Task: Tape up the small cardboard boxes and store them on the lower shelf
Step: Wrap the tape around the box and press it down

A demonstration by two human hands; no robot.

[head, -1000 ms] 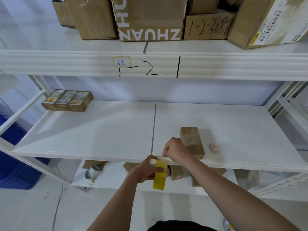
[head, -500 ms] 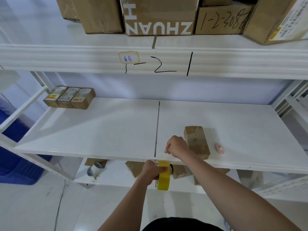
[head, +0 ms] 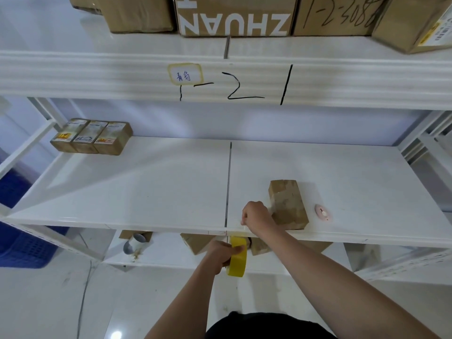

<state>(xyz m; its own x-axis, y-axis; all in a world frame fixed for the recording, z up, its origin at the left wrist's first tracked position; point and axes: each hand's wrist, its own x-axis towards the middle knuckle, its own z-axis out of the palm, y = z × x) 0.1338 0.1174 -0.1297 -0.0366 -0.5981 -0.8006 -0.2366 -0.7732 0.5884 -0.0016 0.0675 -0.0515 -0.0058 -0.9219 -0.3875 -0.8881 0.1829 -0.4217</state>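
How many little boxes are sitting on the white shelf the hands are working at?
4. Three labelled boxes sit side by side at the back left of the shelf. One taped box lies near the front, beside the right hand. More boxes show on the shelf below, partly hidden.

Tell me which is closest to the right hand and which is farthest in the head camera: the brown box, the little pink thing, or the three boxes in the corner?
From the right hand:
1. Brown box, right beside the hand, on its right.
2. Little pink thing, farther right, past the box.
3. Three boxes, far off in the shelf's back left corner.
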